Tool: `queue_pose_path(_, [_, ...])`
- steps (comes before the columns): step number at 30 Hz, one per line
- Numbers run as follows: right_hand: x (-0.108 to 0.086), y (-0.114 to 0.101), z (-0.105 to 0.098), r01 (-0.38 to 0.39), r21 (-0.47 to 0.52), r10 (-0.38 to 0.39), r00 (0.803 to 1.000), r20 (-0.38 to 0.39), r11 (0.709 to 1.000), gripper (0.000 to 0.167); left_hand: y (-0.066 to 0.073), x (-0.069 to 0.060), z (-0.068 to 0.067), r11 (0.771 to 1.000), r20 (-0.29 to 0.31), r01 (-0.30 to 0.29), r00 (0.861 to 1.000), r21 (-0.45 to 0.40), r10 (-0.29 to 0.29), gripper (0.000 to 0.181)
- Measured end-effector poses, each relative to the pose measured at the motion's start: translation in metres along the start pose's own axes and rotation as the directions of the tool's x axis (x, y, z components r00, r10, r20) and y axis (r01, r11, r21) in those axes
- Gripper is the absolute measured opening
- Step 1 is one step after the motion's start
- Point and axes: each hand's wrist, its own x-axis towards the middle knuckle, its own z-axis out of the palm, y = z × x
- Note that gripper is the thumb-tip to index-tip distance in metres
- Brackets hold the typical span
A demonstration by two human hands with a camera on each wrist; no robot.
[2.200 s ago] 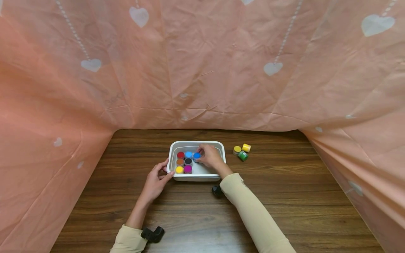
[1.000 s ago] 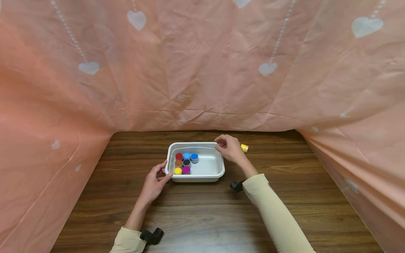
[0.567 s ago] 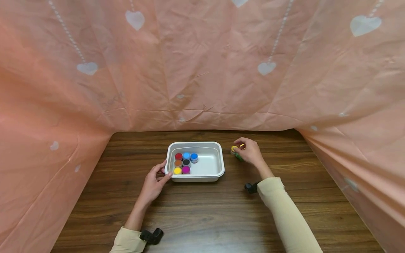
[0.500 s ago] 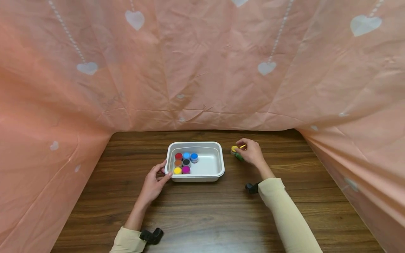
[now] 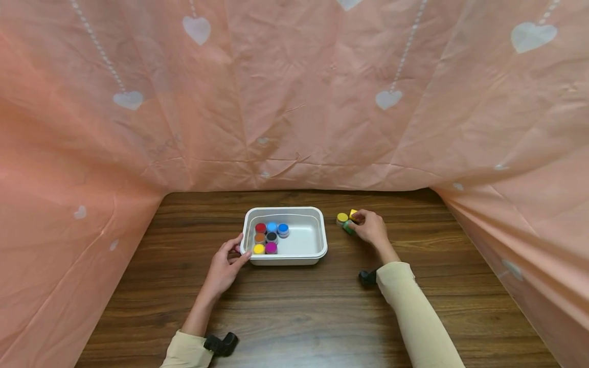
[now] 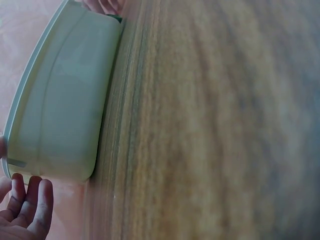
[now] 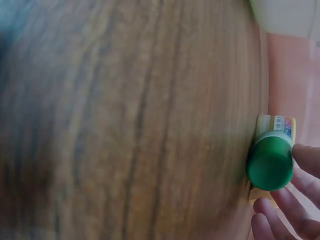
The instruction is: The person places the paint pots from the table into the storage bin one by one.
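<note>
A white tray (image 5: 296, 261) holds several small jars with coloured lids, among them a red one (image 5: 261, 228), a blue one (image 5: 282, 229) and a purple one (image 5: 271, 247), grouped at its left. At the tray's left front corner my left hand (image 5: 222, 273) grips the rim, thumb on top and fingers at the outer side. To the right of the tray, my right hand (image 5: 372, 229) pinches a green-lidded jar (image 5: 348, 227), which lies tilted on its side. In the right wrist view, thumb and fingers are at the edge of the green lid (image 7: 270, 165).
Beside the green jar stand a yellow-lidded jar (image 5: 342, 219) and another yellow one (image 5: 353, 213), partly behind the right fingers. The wooden table (image 5: 285, 312) is bounded by a pink cloth with white hearts (image 5: 294, 128) at the back and sides.
The right hand has released the blue-lidded jar inside the tray and moved right to the jars on the table, where it now holds the green one. The left hand has stayed at the tray.
</note>
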Motion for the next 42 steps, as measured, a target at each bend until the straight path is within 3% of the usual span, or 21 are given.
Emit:
queue_pose_path(8, [0.0, 0.001, 0.006, -0.011, 0.072, 0.01, 1.0, 0.027, 0.997, 0.035, 0.0, 0.0, -0.001, 1.0, 0.007, -0.004, 1.0, 0.005, 0.004, 0.06])
queue_pose_path(23, [-0.005, 0.004, 0.002, -0.022, 0.048, 0.02, 0.999, 0.043, 0.999, 0.037, -0.002, 0.0, 0.002, 1.0, 0.011, -0.018, 1.0, 0.012, 0.018, 0.06])
queue_pose_path(35, [-0.011, -0.005, -0.01, 0.069, 0.08, -0.069, 0.998, 0.007, 0.994, 0.034, -0.001, 0.001, 0.0, 1.0, 0.001, -0.019, 1.0, 0.017, 0.019, 0.06])
queue_pose_path(42, [-0.017, -0.023, -0.017, 0.116, 0.134, -0.122, 0.992, 0.039, 0.984, 0.038, -0.001, 0.0, 0.0, 1.0, 0.003, -0.014, 1.0, 0.016, 0.013, 0.059])
